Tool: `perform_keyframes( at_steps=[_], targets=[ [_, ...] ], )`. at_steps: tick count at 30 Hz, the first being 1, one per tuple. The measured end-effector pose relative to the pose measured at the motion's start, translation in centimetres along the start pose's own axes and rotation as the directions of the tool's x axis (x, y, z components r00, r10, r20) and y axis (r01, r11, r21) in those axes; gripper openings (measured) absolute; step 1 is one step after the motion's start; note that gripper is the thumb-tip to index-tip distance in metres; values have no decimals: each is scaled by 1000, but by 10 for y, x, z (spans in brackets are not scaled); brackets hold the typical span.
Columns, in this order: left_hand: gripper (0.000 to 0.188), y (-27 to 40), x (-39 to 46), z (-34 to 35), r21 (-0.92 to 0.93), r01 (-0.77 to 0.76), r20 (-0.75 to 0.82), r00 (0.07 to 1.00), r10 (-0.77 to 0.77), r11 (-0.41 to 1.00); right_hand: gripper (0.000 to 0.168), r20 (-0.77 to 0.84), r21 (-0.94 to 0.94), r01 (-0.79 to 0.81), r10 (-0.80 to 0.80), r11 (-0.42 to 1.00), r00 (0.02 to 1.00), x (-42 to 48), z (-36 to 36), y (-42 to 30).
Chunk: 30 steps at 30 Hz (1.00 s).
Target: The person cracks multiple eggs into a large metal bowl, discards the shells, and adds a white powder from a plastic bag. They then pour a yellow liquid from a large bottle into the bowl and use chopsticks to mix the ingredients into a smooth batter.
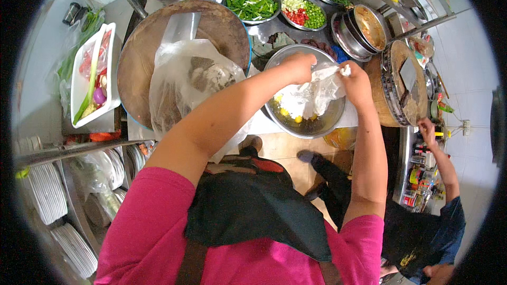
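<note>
Over a stainless steel bowl (332, 122), my left hand (299, 68) and my right hand (356, 85) grip a thin plastic bag (330, 81) between them. The bag sags into the bowl, and white powder (295, 101) lies below and around it. Several egg yolks (298, 119) show at the powder's near edge. Beneath my left forearm a larger clear plastic bag (174, 83), dusted inside with white powder, drapes over a round wooden chopping board (136, 63). A cleaver's broad blade (182, 27) rests on that board, its handle out of sight.
Bowls of cut green vegetables (252, 4) and chopped chillies with garlic (303, 12) stand behind. A white tray (113, 99) of vegetables sits left. At right, a second chopping block (416, 99) carries a cleaver (408, 74); a co-worker's hand (427, 131) is beside it.
</note>
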State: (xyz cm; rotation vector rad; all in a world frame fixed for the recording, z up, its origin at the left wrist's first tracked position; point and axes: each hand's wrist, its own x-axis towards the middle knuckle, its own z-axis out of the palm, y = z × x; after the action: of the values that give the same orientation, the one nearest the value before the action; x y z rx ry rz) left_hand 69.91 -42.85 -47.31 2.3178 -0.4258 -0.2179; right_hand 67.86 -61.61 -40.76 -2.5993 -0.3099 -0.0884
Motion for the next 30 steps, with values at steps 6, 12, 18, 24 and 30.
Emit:
perform_keyframes(
  at_steps=[6, 12, 18, 24, 30],
  targets=[
    [32, -3, 5, 8, 110, 91, 176, 978, -110, 990, 18, 219, 32, -45, 37, 998, 975, 2, -6, 0],
    [24, -7, 4, 12, 83, 163, 72, 983, -169, 983, 24, 233, -107, -13, 38, 994, 972, 2, -9, 9],
    [22, 7, -1, 7, 53, 219, -20, 976, -218, 974, 30, 338, -184, 42, 23, 982, 941, 7, -6, 15],
    [22, -9, 6, 12, -59, 231, -53, 971, -235, 971, 35, 244, -13, -30, 33, 999, 969, 8, -6, 22],
    [34, -16, 6, 0, 36, 290, 42, 956, -292, 956, 17, 114, 266, -87, 58, 960, 992, 28, -13, 73]
  ],
)
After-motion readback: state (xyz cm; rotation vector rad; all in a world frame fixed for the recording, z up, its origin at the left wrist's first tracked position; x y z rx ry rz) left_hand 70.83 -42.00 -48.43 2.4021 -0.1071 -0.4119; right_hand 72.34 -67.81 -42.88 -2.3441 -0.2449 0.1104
